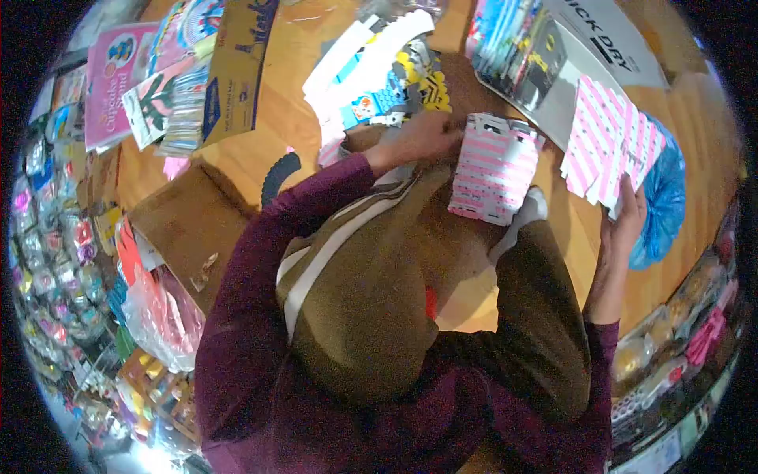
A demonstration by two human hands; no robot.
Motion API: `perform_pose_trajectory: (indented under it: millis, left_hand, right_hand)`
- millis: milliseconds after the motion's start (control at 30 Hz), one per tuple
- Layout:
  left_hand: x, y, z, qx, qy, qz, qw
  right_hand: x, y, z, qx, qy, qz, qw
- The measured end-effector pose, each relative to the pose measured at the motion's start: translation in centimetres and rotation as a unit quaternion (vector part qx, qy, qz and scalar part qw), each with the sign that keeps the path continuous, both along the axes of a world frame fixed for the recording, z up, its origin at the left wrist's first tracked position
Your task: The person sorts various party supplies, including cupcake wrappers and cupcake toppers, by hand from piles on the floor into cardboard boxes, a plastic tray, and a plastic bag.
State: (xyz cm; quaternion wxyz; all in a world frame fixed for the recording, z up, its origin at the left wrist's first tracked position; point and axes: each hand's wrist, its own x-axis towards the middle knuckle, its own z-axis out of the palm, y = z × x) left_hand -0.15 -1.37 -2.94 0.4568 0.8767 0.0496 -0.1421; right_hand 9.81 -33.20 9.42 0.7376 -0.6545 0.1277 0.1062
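My right hand (629,207) grips the lower end of several pink-and-white striped flat paper pieces (604,142), spread like a fan over the right side. My left hand (426,138) is closed, its curled fingertips at the upper left edge of a stack of similar pink striped paper pieces (493,170) by my foot. Whether those fingers pinch anything is hidden. Behind my left hand lies a pile of cut-out papers (387,87) in white, yellow and blue.
A blue plastic bag (663,197) lies beyond my right hand. A box of packets (517,55) stands at the top right; an open carton (237,71) with packets is top left. A brown cardboard box (189,221) sits near my left arm. Many wrapped goods (55,261) line the left.
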Motion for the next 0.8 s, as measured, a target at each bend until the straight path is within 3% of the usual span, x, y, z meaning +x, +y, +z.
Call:
perform_pose_trajectory:
  millis: [133, 200, 300, 333, 400, 500, 667, 800]
  left_hand:
    - [-2.8, 7.0, -1.4, 0.143, -0.214, 0.219, 0.941]
    - [-4.2, 11.2, -0.9, 0.232, -0.159, 0.265, 0.922]
    - [-4.7, 16.4, -2.3, 0.233, -0.042, 0.307, 0.922]
    - [-4.0, 16.9, -2.6, 0.232, -0.045, 0.309, 0.921]
    - [-3.2, 17.2, -3.4, 0.291, -0.130, 0.190, 0.929]
    - [-0.6, 15.1, -2.1, 0.306, -0.059, 0.173, 0.935]
    - [0.2, 14.5, -1.0, 0.311, -0.059, 0.198, 0.927]
    - [-0.8, 16.1, -2.6, 0.220, -0.073, 0.224, 0.947]
  right_hand:
    - [0.0, -0.1, -0.2, -0.012, -0.008, 0.015, 1.000]
    - [0.0, 0.0, -0.2, -0.015, -0.014, 0.021, 1.000]
    - [-0.1, 0.3, -0.7, -0.010, -0.016, 0.031, 0.999]
    - [0.0, 0.5, -0.9, 0.001, -0.016, 0.034, 0.999]
    - [0.1, 0.7, -1.0, 0.005, -0.012, 0.037, 0.999]
    - [0.3, 1.5, -1.1, -0.004, -0.009, 0.043, 0.999]
    - [0.2, 3.2, -0.2, 0.006, -0.010, 0.044, 0.999]
    - [0.1, 2.8, -0.5, -0.008, -0.016, 0.051, 0.999]
